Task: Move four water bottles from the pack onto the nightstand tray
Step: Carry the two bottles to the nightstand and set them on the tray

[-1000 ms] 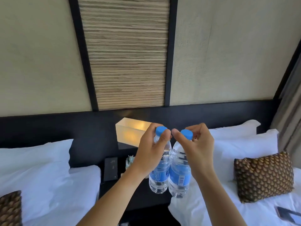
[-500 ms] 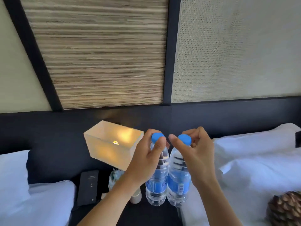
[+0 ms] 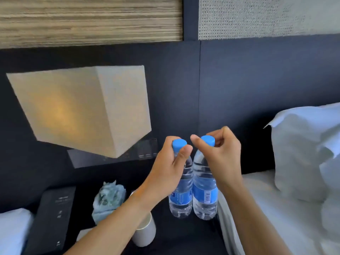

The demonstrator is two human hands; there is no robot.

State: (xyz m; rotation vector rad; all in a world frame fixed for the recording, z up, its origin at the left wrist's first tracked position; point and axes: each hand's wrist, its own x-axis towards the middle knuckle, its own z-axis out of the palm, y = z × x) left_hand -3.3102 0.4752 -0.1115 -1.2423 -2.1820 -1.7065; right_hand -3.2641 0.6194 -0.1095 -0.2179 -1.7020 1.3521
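Note:
I hold two clear water bottles with blue caps and blue labels, upright and side by side. My left hand [image 3: 168, 166] grips the left bottle [image 3: 180, 197] around its neck just under the cap. My right hand [image 3: 220, 153] pinches the right bottle [image 3: 205, 196] at its cap and neck. Both bottles hang over the dark nightstand [image 3: 184, 234], their bases close to its surface; I cannot tell whether they touch it. No tray and no bottle pack can be made out.
A lit square lamp shade [image 3: 82, 111] hangs at the left. On the nightstand are a black control panel [image 3: 52, 218], a tissue box [image 3: 108, 201] and a white cup [image 3: 144, 230]. White bedding and a pillow [image 3: 303, 153] lie at the right.
The view has closed in on the nightstand and tipped down. Both hands have carried the bottles forward and lower, still side by side, with the same grips.

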